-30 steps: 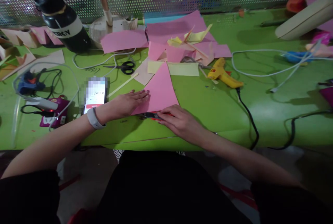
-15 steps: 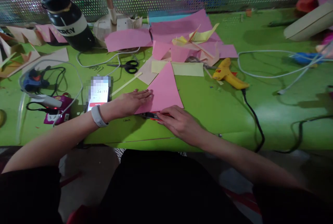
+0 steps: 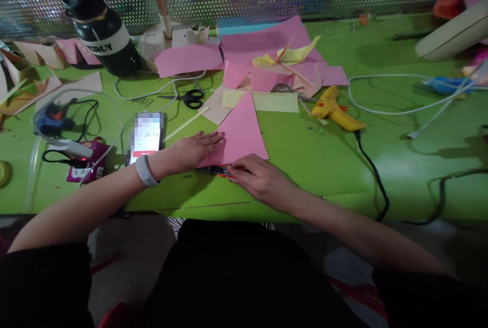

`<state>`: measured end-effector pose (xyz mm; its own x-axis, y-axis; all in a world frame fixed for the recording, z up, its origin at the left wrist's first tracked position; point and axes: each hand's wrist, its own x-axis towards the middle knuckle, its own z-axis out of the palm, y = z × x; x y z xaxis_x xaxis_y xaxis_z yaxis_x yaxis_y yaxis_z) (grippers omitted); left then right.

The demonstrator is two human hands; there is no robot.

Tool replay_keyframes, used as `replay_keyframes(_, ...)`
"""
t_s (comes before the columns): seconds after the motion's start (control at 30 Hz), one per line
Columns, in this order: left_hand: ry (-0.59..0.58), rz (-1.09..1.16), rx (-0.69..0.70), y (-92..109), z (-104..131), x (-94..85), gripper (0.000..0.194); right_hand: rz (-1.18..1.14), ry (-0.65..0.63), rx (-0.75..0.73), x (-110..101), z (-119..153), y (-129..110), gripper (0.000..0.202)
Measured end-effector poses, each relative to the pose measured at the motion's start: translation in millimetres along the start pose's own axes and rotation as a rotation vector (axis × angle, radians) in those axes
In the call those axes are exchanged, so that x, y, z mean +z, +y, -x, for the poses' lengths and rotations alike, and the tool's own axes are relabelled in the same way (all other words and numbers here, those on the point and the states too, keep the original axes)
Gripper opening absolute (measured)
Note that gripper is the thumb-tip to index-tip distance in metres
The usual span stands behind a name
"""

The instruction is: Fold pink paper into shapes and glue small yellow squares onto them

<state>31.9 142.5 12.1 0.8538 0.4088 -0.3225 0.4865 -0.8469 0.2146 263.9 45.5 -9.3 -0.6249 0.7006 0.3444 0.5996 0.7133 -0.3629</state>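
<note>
A pink paper triangle [image 3: 244, 132] lies on the green tabletop in front of me, its point facing away. My left hand [image 3: 194, 151] rests flat on the triangle's left side, fingers stretched out. Along the paper's near edge, my right hand [image 3: 263, 180] grips a slim black and red tool [image 3: 219, 170] that looks like a utility knife. Fingers and paper hide part of this tool, and its tip does not show clearly. A pale yellow paper strip [image 3: 276, 101] lies beyond the triangle's point.
A lit phone [image 3: 147, 135] and black-handled scissors [image 3: 193, 98] lie to the left. On the right is a yellow glue gun [image 3: 337, 109] with a black cord. Pink paper sheets [image 3: 267, 38], a dark bottle [image 3: 109, 40] and a fan base [image 3: 168, 38] stand or lie farther back.
My right fingers have shifted very slightly left along the paper's near edge with the tool. The left hand keeps its place on the paper. The camera view has shifted a little.
</note>
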Motion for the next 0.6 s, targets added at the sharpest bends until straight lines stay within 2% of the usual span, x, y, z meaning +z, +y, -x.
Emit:
replay_keyframes(0.27, -0.013, 0.003, -0.002, 0.3, -0.6, -1.0, 0.059, -0.002, 0.001, -0.022, 3.3, -4.1, -0.5, 0.021)
replay_keyframes(0.6, 0.037, 0.013, 0.021, -4.1, 2.1, 5.4, 0.059, -0.048, -0.003, -0.104, 4.6, -8.5, -0.5, 0.023)
